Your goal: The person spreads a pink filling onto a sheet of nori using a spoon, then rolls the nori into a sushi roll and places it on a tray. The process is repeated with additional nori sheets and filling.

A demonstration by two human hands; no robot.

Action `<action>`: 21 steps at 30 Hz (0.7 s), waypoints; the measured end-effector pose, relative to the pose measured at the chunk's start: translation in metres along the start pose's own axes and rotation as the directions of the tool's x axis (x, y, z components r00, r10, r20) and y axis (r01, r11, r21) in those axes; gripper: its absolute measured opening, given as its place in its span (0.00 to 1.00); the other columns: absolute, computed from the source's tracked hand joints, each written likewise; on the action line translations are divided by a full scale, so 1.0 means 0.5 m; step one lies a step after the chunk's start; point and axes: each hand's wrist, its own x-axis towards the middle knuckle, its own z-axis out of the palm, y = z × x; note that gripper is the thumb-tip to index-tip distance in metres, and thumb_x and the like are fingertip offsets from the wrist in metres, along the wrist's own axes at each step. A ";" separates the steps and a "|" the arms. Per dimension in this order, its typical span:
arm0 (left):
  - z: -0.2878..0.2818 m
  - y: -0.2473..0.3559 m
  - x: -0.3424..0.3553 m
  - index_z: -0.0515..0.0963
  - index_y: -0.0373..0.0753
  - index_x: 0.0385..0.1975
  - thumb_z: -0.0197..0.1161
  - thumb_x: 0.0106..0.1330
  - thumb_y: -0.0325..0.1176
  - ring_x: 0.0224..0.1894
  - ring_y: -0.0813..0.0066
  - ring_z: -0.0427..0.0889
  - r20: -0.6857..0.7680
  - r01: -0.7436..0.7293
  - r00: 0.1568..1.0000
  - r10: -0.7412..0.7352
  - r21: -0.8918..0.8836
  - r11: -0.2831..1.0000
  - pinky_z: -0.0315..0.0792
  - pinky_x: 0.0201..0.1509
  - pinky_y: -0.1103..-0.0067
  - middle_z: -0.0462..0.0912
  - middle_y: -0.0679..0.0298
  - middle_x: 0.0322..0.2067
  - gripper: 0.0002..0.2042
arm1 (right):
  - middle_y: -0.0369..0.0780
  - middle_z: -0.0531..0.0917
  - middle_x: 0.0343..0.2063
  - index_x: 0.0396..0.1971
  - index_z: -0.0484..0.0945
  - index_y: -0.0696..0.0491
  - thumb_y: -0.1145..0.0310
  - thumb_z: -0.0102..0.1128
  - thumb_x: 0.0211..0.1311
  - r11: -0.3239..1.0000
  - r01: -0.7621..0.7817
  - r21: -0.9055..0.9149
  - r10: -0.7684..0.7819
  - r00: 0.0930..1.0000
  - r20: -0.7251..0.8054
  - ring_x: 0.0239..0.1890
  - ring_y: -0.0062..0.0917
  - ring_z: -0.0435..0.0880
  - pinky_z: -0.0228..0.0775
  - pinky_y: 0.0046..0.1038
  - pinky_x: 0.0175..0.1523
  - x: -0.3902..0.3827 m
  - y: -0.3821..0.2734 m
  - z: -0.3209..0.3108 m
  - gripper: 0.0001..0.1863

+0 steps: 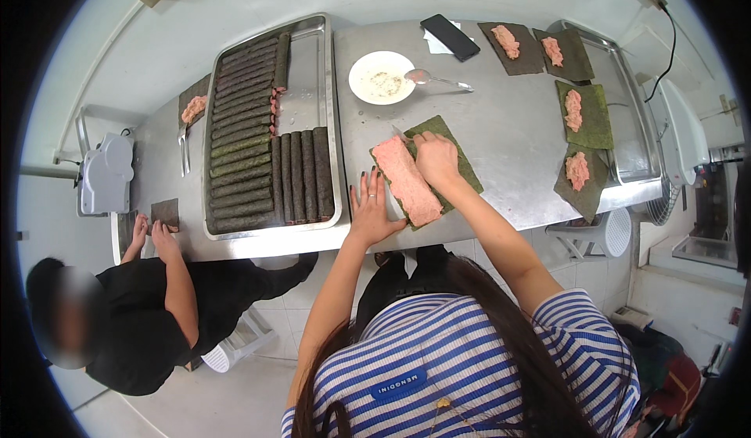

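— Steel worktop (501,133), what's on it?
— Near the front edge, a dark green seaweed sheet (461,160) spread with pink paste (405,180).
— Hands?
— Left hand (371,211) flat, released beside it; right hand (436,159) clenched on a knife (401,134).

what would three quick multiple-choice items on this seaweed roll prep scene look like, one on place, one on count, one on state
1. Where does the left hand rest?
A. flat on the steel table beside the seaweed sheet
B. in the white plate
C. on the phone

2. How many seaweed sheets with a small pink lump lie at the table's right end?
A. two
B. four
C. six

3. What state is the pink paste under the right hand in?
A. rolled up
B. spread in a long strip
C. piled in a bowl

Answers: 1 A, fingers are splayed on bare steel; 2 B, four topped sheets show there; 3 B, it lies flat along the open sheet.
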 end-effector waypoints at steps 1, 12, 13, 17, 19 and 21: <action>-0.001 0.000 0.001 0.40 0.30 0.68 0.68 0.42 0.58 0.72 0.50 0.33 0.013 0.007 1.000 -0.007 0.005 1.000 0.34 0.69 0.48 0.36 0.52 0.70 0.59 | 0.43 0.80 0.29 0.29 0.79 0.56 0.71 0.53 0.50 0.999 0.020 -0.034 -0.020 1.000 -0.013 0.35 0.35 0.81 0.72 0.35 0.40 0.001 -0.001 0.001 0.08; 0.006 -0.002 0.002 0.42 0.29 0.67 0.69 0.41 0.56 0.72 0.49 0.34 -0.007 -0.012 1.000 0.012 0.008 1.000 0.35 0.69 0.48 0.37 0.52 0.70 0.58 | 0.38 0.78 0.31 0.33 0.80 0.56 0.72 0.53 0.50 0.958 0.248 -0.144 -0.258 0.965 -0.057 0.38 0.30 0.78 0.69 0.31 0.44 -0.011 -0.053 0.007 0.10; 0.006 -0.003 0.003 0.42 0.29 0.67 0.68 0.41 0.56 0.72 0.48 0.34 -0.008 -0.013 1.000 0.013 0.012 1.000 0.35 0.68 0.47 0.37 0.52 0.70 0.58 | 0.38 0.78 0.32 0.34 0.80 0.56 0.72 0.53 0.50 0.949 0.288 -0.130 -0.300 0.950 -0.086 0.38 0.29 0.78 0.69 0.31 0.45 -0.010 -0.058 0.003 0.11; 0.008 -0.005 0.001 0.42 0.29 0.67 0.69 0.41 0.56 0.72 0.48 0.34 -0.026 -0.016 1.000 0.016 -0.002 1.000 0.35 0.68 0.47 0.37 0.52 0.70 0.58 | 0.38 0.78 0.32 0.36 0.81 0.54 0.72 0.53 0.50 0.973 0.225 0.056 -0.216 0.967 -0.132 0.38 0.30 0.78 0.69 0.33 0.45 -0.009 -0.051 -0.020 0.12; 0.007 -0.005 -0.001 0.42 0.29 0.67 0.69 0.41 0.56 0.72 0.48 0.35 -0.030 -0.013 0.999 0.013 -0.012 1.000 0.35 0.68 0.47 0.37 0.52 0.70 0.58 | 0.38 0.78 0.32 0.36 0.81 0.53 0.72 0.53 0.50 0.994 0.096 0.059 -0.092 0.994 -0.065 0.38 0.31 0.78 0.69 0.33 0.46 -0.009 -0.027 -0.035 0.13; 0.005 -0.004 -0.002 0.42 0.29 0.67 0.69 0.42 0.56 0.72 0.48 0.34 -0.028 -0.013 1.000 0.013 -0.017 1.000 0.35 0.69 0.47 0.37 0.52 0.70 0.58 | 0.39 0.78 0.32 0.36 0.81 0.53 0.72 0.52 0.50 0.998 0.015 0.060 -0.014 1.000 -0.020 0.39 0.32 0.77 0.69 0.33 0.45 -0.011 -0.007 -0.039 0.12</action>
